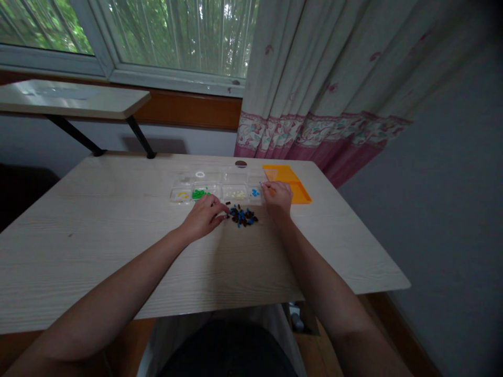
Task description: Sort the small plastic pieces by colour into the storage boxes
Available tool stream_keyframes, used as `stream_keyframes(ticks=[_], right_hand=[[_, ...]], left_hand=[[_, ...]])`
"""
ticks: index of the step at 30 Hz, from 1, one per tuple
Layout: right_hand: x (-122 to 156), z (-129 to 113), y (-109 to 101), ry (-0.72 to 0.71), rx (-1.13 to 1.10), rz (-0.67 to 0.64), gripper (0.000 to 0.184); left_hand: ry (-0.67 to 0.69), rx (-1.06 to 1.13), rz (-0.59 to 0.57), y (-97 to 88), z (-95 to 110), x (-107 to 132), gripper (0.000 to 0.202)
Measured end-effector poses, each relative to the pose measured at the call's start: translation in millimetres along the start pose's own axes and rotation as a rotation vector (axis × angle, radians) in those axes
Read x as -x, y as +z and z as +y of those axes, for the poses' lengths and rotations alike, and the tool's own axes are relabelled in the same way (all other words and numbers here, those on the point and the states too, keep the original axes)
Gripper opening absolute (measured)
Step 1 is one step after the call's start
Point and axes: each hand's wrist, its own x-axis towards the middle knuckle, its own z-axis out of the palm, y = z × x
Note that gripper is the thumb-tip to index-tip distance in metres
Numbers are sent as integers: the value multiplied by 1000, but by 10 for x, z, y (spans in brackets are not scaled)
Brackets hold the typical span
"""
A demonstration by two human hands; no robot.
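A pile of small blue and dark brown pieces lies on the table in front of a clear plastic compartment box. My left hand is at the left edge of the pile, thumb and index finger brought together there; what is between them is too small to make out. Above the right end of the box is my right hand, its fingertips pinched on what looks like a small blue piece. Below those fingertips, several blue pieces lie in the rightmost compartment. Other compartments hold green pieces, pale pieces and yellow pieces.
An orange tray lies just right of the box, partly behind my right hand. A round hole cover is near the back edge of the wooden table. A raised shelf stands at the back left; a curtain hangs behind.
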Motion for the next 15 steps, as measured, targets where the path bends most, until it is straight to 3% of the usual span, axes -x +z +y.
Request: stream_keyframes(ticks=[7, 15], right_hand=[[25, 6, 27, 13, 34, -105, 28], [23, 3, 27, -21, 11, -75, 31]], left_hand=[[-26, 15, 6, -34, 49, -2, 14], [-17, 38, 17, -38, 42, -7, 21]])
